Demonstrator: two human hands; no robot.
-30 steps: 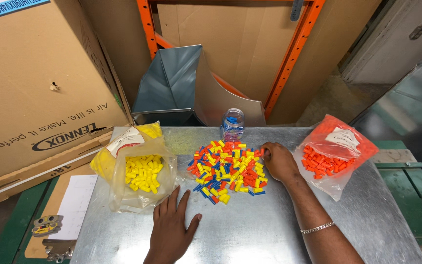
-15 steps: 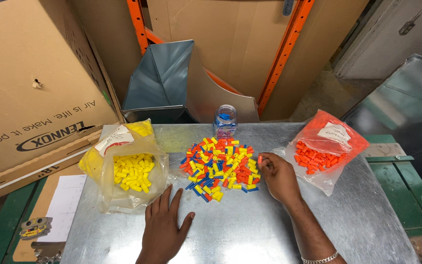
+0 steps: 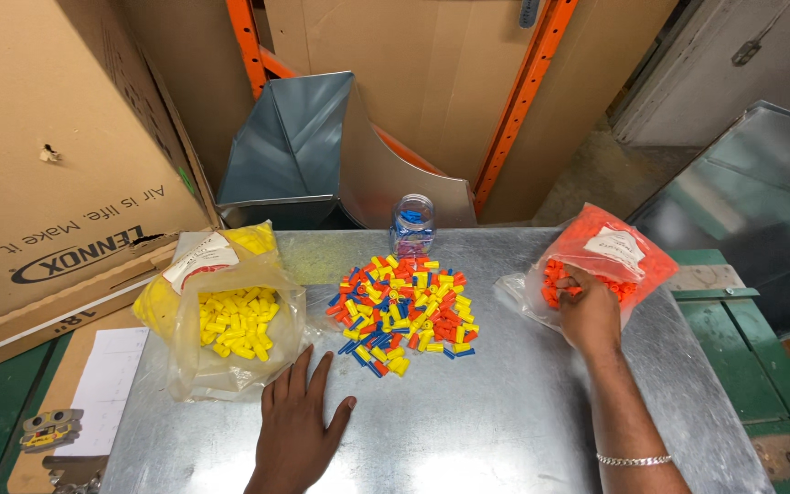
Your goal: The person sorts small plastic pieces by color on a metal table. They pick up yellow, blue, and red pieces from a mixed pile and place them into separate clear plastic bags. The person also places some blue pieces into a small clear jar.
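Observation:
A heap of small yellow, red, orange and blue plastic caps lies in the middle of a metal table. My left hand rests flat on the table, fingers spread, beside a clear bag of yellow caps. My right hand reaches into the mouth of a clear bag of orange caps at the right; its fingers are curled among the caps, and whether they hold one is hidden.
A small clear jar with blue pieces stands behind the heap. A sheet-metal duct piece and large cardboard boxes stand at the back and left. Orange rack posts rise behind. A paper sheet lies at left.
My right hand moved from the right edge of the mixed heap over to the orange bag and went into its mouth. My left hand stayed flat on the table.

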